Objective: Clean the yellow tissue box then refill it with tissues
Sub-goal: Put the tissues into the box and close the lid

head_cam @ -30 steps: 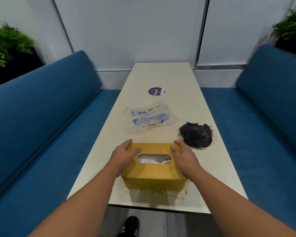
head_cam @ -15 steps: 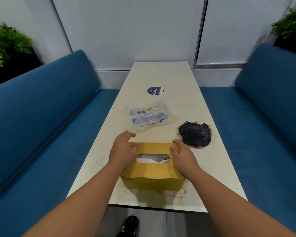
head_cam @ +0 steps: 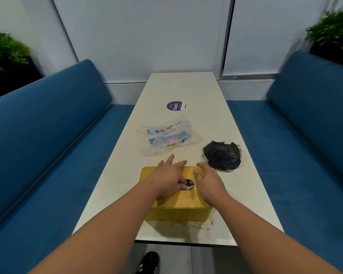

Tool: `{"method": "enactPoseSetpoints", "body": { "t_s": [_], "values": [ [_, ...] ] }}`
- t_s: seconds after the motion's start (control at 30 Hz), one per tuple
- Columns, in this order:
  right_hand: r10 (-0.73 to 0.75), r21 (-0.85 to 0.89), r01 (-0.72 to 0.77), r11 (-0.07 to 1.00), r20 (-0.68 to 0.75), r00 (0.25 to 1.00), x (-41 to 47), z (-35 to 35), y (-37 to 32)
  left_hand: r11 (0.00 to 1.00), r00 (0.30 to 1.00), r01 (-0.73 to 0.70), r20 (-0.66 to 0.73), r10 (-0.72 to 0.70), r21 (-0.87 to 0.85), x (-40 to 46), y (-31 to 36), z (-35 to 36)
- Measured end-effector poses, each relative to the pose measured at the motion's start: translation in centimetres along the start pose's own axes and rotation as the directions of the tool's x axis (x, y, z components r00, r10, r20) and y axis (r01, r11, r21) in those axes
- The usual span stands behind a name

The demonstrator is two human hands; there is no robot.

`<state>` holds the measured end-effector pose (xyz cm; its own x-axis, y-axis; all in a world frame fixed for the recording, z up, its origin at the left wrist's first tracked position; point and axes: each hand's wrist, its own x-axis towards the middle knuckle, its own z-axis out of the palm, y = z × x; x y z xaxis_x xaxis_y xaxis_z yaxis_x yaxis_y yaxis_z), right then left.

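The yellow tissue box (head_cam: 172, 213) stands near the table's front edge, its wooden lid on. A bit of white tissue (head_cam: 190, 187) shows in the lid's slot. My left hand (head_cam: 167, 177) lies flat across the lid and covers most of the slot, fingers spread and pointing to the far edge. My right hand (head_cam: 207, 182) rests on the lid's right part, its fingertips at the far right corner. Brown smears (head_cam: 203, 224) mark the table along the box's front and right side.
A crumpled clear tissue wrapper (head_cam: 164, 139) lies beyond the box, and a black crumpled cloth (head_cam: 222, 157) to its far right. A purple round sticker (head_cam: 175, 106) sits mid-table. Blue benches (head_cam: 48, 147) flank the white table (head_cam: 186, 88). A black shoe (head_cam: 150, 261) shows below.
My left hand has slid from the lid's left end to the middle, over the slot. My right hand has shifted slightly inward along the lid. The box has stayed in place.
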<state>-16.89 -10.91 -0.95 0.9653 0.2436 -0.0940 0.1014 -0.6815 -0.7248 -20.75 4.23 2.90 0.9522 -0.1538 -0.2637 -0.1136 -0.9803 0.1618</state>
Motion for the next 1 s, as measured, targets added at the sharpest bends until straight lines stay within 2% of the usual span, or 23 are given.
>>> {"method": "enactPoseSetpoints", "body": {
  "t_s": [0.2,0.37,0.43,0.5,0.57,0.63,0.73,0.8,0.9,0.93,1.0],
  "values": [
    [-0.003,-0.018,0.003,1.0,0.007,1.0,0.1,0.1,0.1,0.998,1.0,0.002,0.0,-0.002,-0.064,0.1,0.2,-0.2],
    [-0.018,0.001,0.018,1.0,0.016,1.0,0.2,0.1,0.4,0.94,0.993,0.018,-0.107,-0.058,-0.341,-0.5,-0.3,-1.4],
    [-0.02,0.003,0.02,1.0,0.019,1.0,0.2,0.2,0.5,0.924,0.989,0.041,-0.118,-0.093,-0.38,-0.7,-0.2,-1.6],
    [-0.111,-0.046,0.109,0.993,-0.045,0.993,-0.1,0.0,0.3,0.921,0.988,0.053,-0.116,-0.106,-0.386,-0.8,0.0,-1.5],
    [-0.322,-0.085,0.314,0.946,-0.105,0.941,-0.6,-0.4,0.0,0.914,0.985,0.055,-0.129,-0.116,-0.401,-1.1,0.0,-1.4],
    [-0.44,-0.07,0.436,0.897,-0.053,0.896,-1.0,-0.7,-0.3,0.89,0.976,0.071,-0.154,-0.156,-0.45,-1.5,-0.6,-1.5],
    [-0.453,-0.139,0.456,0.879,0.05,0.89,-0.9,-1.1,-0.7,0.839,0.956,0.109,-0.174,-0.235,-0.533,-2.3,-2.2,-1.5],
    [-0.487,-0.223,0.498,0.838,0.107,0.867,-0.4,-1.3,-1.0,0.838,0.958,0.126,-0.155,-0.242,-0.531,-2.7,-3.0,-1.4],
    [-0.51,-0.316,0.547,0.775,0.196,0.837,0.2,-1.4,-1.5,0.874,0.977,0.099,-0.119,-0.175,-0.477,-3.2,-3.3,-1.1],
    [-0.503,-0.306,0.543,0.782,0.206,0.84,0.3,-1.4,-1.7,0.892,0.983,0.083,-0.113,-0.147,-0.444,-3.3,-3.4,-1.0],
    [-0.448,-0.164,0.477,0.863,0.184,0.875,0.3,-1.5,-1.8,0.924,0.988,0.06,-0.108,-0.108,-0.376,-3.4,-3.5,-0.7]
  ]
}}
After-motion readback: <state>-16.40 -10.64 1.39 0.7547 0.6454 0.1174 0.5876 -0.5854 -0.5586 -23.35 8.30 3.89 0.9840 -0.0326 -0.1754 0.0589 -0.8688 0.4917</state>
